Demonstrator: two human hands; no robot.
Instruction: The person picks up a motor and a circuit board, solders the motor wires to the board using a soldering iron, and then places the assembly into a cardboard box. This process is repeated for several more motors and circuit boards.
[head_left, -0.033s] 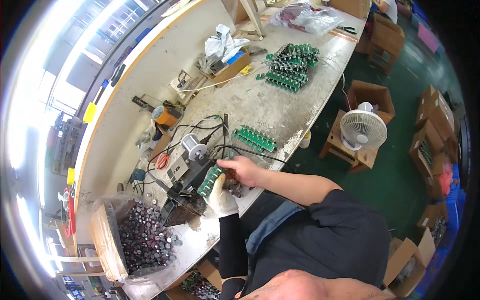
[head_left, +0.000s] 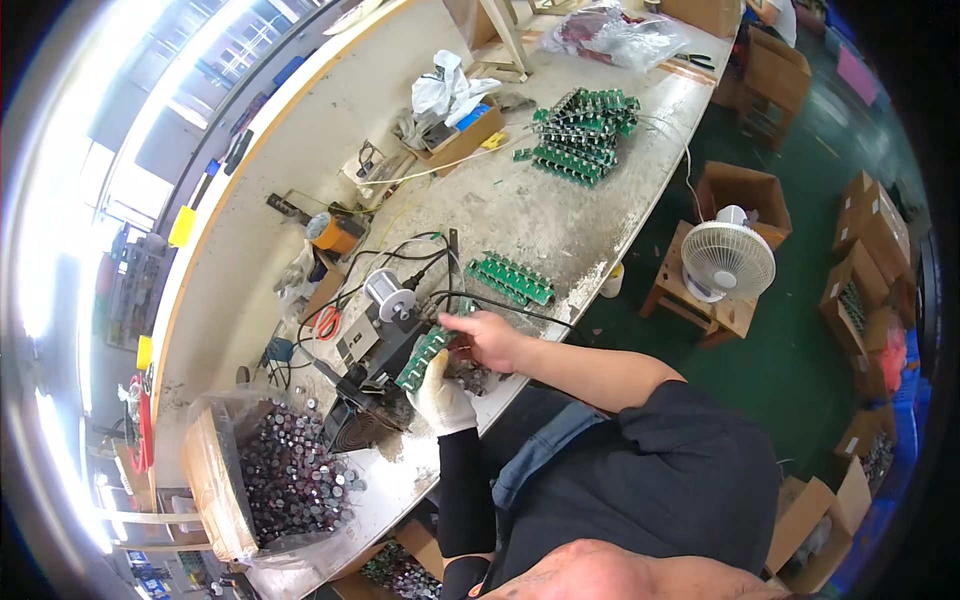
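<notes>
**Green board held in both hands at the bench edge**

Just left of the frame's centre, the gloved left hand (head_left: 438,396) is closed around the lower end of a narrow green circuit board (head_left: 424,356), which tilts up toward the upper right. The bare right hand (head_left: 487,338) meets the board's upper end, its fingers curled against it; whether they pinch the board or a small part on it is hard to tell at this size. The board sits over the near edge of the long pale workbench (head_left: 400,110), right beside a dark machine (head_left: 372,350) that carries a spool of silvery wire (head_left: 388,293).

Black cables (head_left: 400,262) loop from the machine toward the middle of the frame. A small stack of similar green boards (head_left: 512,279) lies just above and to the right of the hands, and a larger heap of green boards (head_left: 580,135) lies well apart in the upper middle. At lower left, a box lined with clear plastic (head_left: 215,470) holds many small dark cylindrical parts (head_left: 295,480). Red-handled scissors (head_left: 327,322) lie left of the machine, with an orange tape roll (head_left: 335,232) above them. On the green floor at right, a white fan (head_left: 728,260) stands on a wooden stool (head_left: 700,305).
</notes>
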